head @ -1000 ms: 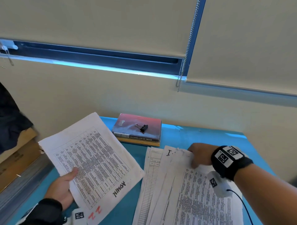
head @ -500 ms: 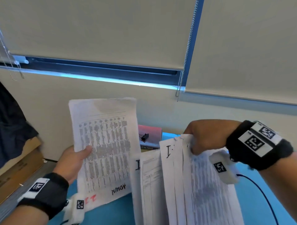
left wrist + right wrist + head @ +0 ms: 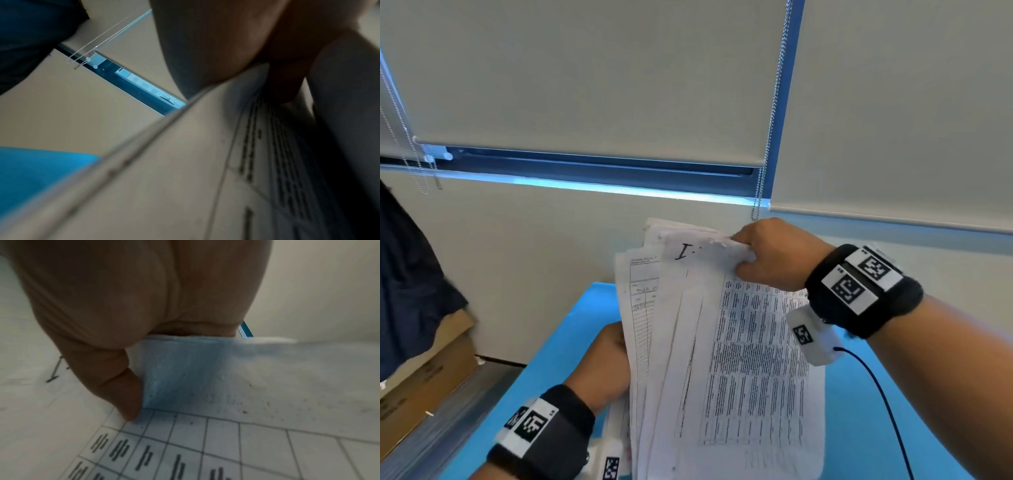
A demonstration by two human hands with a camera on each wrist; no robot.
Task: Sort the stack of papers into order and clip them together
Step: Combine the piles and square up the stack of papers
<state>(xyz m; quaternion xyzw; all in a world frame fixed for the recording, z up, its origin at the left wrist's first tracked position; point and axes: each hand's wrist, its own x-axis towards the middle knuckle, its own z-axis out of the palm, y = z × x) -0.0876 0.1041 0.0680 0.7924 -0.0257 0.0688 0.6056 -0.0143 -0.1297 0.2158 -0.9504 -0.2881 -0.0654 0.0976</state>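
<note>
Both hands hold the papers (image 3: 726, 359) up off the blue surface (image 3: 558, 359), in front of the wall below the window. The sheets stand nearly upright, fanned unevenly so that several left edges show one behind another. The front sheet carries a printed table; the sheet behind it has a handwritten mark near its top.

The right hand (image 3: 774, 255) grips the top right corner of the papers: in the right wrist view the thumb (image 3: 115, 378) presses on the front sheet just above the table grid, with the other fingers curled over the top edge behind.

The left hand (image 3: 606, 363) is at the left edge of the papers, lower down, with its fingers hidden behind the sheets in the head view. The left wrist view is blurred, but shows a finger (image 3: 287, 78) curled against a printed sheet, so this hand grips the papers too.

Both wrists wear black bands with square markers.
</note>
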